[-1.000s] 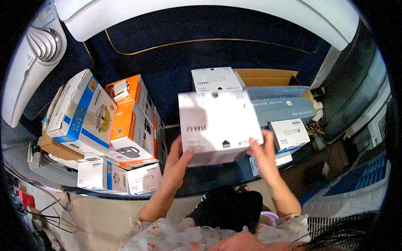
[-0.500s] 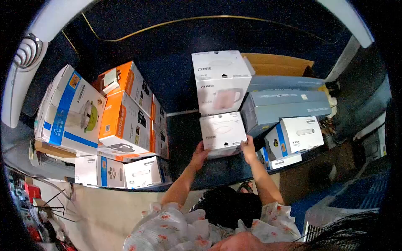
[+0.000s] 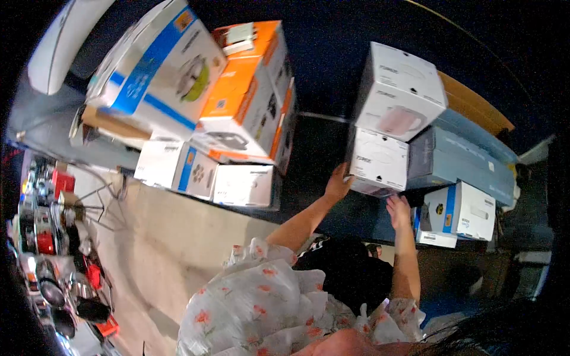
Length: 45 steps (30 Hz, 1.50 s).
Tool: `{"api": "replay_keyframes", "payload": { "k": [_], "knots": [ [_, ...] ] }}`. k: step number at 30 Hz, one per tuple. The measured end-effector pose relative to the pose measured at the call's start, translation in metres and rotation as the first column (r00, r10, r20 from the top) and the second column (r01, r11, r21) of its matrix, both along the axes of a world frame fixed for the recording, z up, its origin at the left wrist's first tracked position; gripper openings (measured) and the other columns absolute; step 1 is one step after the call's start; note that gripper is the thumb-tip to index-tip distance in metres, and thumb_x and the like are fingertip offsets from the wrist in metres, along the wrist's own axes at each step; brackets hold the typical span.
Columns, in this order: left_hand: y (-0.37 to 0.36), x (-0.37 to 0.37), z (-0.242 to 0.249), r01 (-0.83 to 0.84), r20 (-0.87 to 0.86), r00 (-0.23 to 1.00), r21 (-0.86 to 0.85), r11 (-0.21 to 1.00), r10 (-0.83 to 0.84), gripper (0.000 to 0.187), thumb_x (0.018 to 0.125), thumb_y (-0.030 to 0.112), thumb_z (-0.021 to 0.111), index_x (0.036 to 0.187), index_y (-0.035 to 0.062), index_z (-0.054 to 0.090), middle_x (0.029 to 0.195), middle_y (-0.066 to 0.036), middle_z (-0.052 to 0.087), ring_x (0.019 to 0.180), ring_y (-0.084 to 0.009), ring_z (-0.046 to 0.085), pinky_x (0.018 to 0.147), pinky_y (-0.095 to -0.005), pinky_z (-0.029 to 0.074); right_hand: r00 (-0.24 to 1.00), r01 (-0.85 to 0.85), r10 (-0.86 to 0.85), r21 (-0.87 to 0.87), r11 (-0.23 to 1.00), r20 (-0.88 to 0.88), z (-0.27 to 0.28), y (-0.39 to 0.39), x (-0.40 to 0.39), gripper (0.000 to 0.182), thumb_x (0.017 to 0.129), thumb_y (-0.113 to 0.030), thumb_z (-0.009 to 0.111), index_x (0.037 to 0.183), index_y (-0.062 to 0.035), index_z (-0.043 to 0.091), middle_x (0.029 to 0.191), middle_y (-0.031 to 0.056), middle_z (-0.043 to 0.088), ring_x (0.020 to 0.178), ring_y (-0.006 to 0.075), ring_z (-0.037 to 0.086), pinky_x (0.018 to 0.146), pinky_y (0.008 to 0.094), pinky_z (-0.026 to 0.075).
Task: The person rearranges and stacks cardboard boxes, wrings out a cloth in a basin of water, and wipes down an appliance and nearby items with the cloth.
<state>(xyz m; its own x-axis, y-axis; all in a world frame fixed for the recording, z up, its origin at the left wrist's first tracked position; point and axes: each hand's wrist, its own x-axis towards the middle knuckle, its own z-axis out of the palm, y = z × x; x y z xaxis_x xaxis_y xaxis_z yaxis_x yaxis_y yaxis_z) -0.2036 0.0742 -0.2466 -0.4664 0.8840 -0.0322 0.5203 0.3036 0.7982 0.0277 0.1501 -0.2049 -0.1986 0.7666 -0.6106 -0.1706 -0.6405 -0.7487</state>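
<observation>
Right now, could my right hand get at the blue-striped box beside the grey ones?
Probably yes: your right hand is near the blue-striped box, and nothing visible seems to stand between them.

Two white kettle boxes (image 3: 409, 74), two long grey boxes (image 3: 463, 160) and at least three orange-and-white boxes (image 3: 242, 95) can be counted.

My blouse (image 3: 255, 296): white, scattered orange-red flowers. My trousers (image 3: 362, 270): black. Box just before me (image 3: 379, 160): white, black print. Box behind it (image 3: 407, 83): white, dark lettering, pinkish kettle picture. Long boxes (image 3: 469, 157): blue-grey, pale lettering. Cardboard (image 3: 478, 102): brown. Small box (image 3: 475, 210): white, blue stripe, orange patch. Big box to my left (image 3: 160, 71): white, blue bands, orange square, green in picture. Boxes beside it (image 3: 243, 89): orange and white, dark pictures. Table (image 3: 320, 142): near-black. Floor (image 3: 178, 237): beige.
</observation>
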Motion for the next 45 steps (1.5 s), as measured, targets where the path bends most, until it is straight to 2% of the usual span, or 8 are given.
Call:
{"api": "replay_keyframes", "payload": {
  "k": [8, 12, 20, 23, 29, 38, 41, 45],
  "knots": [
    [-0.23, -0.068, 0.062, -0.342, 0.006, 0.939, 0.155, 0.927, 0.345, 0.045, 0.073, 0.007, 0.063, 0.115, 0.0029, 0.047, 0.107, -0.018, 0.052, 0.1, -0.0325, 0.05, 0.087, -0.0379, 0.04, 0.993, -0.081, 0.074, 0.081, 0.993, 0.092, 0.068, -0.054, 0.031, 0.048, 0.084, -0.019, 0.054, 0.127, -0.007, 0.037, 0.123, 0.0138, 0.047, 0.114, 0.025, 0.045, 0.092, 0.0329, 0.035],
    [-0.329, -0.143, 0.01, -0.752, -0.057, 0.637, 0.174, 0.636, 0.769, 0.044, 0.077, 0.018, 0.065, 0.11, -0.0029, 0.047, 0.099, -0.016, 0.051, 0.085, -0.0256, 0.05, 0.077, -0.0347, 0.042, 0.983, -0.11, 0.083, 0.165, 0.98, 0.165, 0.097, -0.078, 0.018, 0.039, 0.086, -0.024, 0.053, 0.12, -0.0078, 0.045, 0.117, 0.0094, 0.053, 0.106, 0.0203, 0.051, 0.086, 0.0307, 0.038],
    [-0.31, -0.213, -0.039, -0.875, 0.535, 0.432, 0.054, 0.481, 0.726, 0.057, 0.073, 0.031, 0.069, 0.108, -0.0064, 0.043, 0.099, -0.015, 0.051, 0.088, -0.0227, 0.049, 0.079, -0.0321, 0.04, 0.932, -0.362, 0.347, 0.263, 0.894, 0.104, 0.156, -0.144, -0.055, 0.029, 0.09, -0.024, 0.048, 0.115, -0.0093, 0.05, 0.108, 0.0054, 0.058, 0.09, 0.0121, 0.056, 0.074, 0.0236, 0.042],
    [-0.295, -0.201, -0.048, -0.932, 0.255, 0.362, 0.111, 0.345, 0.897, 0.059, 0.068, 0.031, 0.073, 0.102, -0.0063, 0.043, 0.1, -0.017, 0.048, 0.089, -0.0271, 0.047, 0.08, -0.0353, 0.039, 0.901, -0.432, 0.405, 0.244, 0.868, 0.153, 0.169, -0.169, -0.07, 0.03, 0.09, -0.026, 0.048, 0.114, -0.009, 0.051, 0.108, 0.0054, 0.058, 0.09, 0.0122, 0.056, 0.074, 0.0245, 0.042],
    [-0.315, -0.119, 0.043, -0.835, 0.393, 0.402, -0.212, 0.507, 0.827, 0.055, 0.069, 0.028, 0.073, 0.1, -0.0067, 0.043, 0.094, -0.016, 0.054, 0.085, -0.0236, 0.055, 0.075, -0.0324, 0.044, 0.834, -0.543, 0.487, 0.231, 0.807, 0.261, 0.167, -0.192, -0.101, 0.031, 0.088, -0.027, 0.05, 0.114, -0.011, 0.052, 0.109, 0.0037, 0.058, 0.091, 0.0115, 0.056, 0.075, 0.0247, 0.042],
    [-0.315, -0.157, -0.003, -0.639, 0.68, 0.569, 0.012, 0.769, 0.463, 0.065, 0.073, 0.018, 0.071, 0.125, 0.0029, 0.036, 0.113, -0.008, 0.053, 0.1, -0.0164, 0.05, 0.084, -0.0302, 0.041, 0.377, -0.916, 0.701, 0.135, 0.377, 0.605, 0.1, -0.196, -0.203, 0.048, 0.083, -0.02, 0.054, 0.127, -0.0071, 0.04, 0.125, 0.0112, 0.047, 0.113, 0.0238, 0.045, 0.09, 0.0316, 0.039],
    [-0.315, -0.163, -0.021, -0.632, 0.716, 0.582, 0.099, 0.768, 0.386, 0.061, 0.073, 0.015, 0.07, 0.124, 0.0065, 0.037, 0.11, -0.007, 0.054, 0.099, -0.0168, 0.05, 0.085, -0.0301, 0.041, 0.328, -0.931, 0.476, 0.193, 0.31, 0.816, 0.073, -0.204, -0.235, 0.064, 0.08, -0.022, 0.057, 0.134, -0.006, 0.027, 0.131, 0.0162, 0.039, 0.121, 0.0267, 0.038, 0.097, 0.0324, 0.033],
    [-0.317, -0.162, 0.007, -0.593, 0.668, 0.597, -0.005, 0.805, 0.444, 0.06, 0.073, 0.014, 0.07, 0.124, 0.0082, 0.037, 0.109, -0.006, 0.054, 0.098, -0.0161, 0.051, 0.082, -0.0304, 0.042, 0.514, -0.847, 0.636, 0.226, 0.48, 0.576, 0.046, -0.218, -0.249, 0.079, 0.077, -0.022, 0.06, 0.138, -0.0044, 0.013, 0.136, 0.0191, 0.03, 0.124, 0.0284, 0.034, 0.099, 0.0326, 0.03]
  ]
}}
